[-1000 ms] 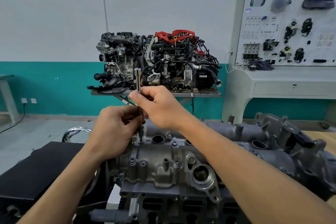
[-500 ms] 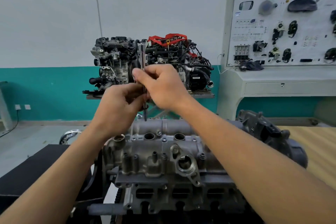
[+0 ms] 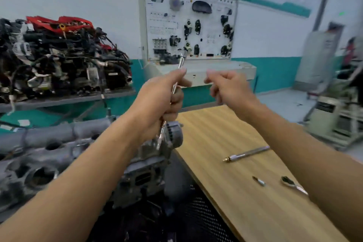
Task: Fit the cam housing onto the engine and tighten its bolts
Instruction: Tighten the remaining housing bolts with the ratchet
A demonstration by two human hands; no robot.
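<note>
The grey cam housing [image 3: 51, 151] sits on the engine at the lower left, its bores and bolt bosses facing up. My left hand [image 3: 161, 100] grips a long chrome extension bar [image 3: 177, 76] held upright above the engine's right end; the bar's tip sticks out above my thumb and its lower end [image 3: 160, 139] shows below my palm. My right hand [image 3: 227, 88] hovers to the right of the bar with its fingers loosely curled, holding nothing.
A wooden bench [image 3: 235, 192] at the right carries a chrome bar [image 3: 245, 154], a small bit [image 3: 259, 181] and a ratchet head [image 3: 292, 184]. A display engine with red parts [image 3: 59, 55] stands on a shelf at left. A white training panel [image 3: 188, 25] stands behind.
My view has swung right toward the wooden bench. My right hand has let go of the extension bar and moved away to the right; my left hand still holds it, lifted off the housing.
</note>
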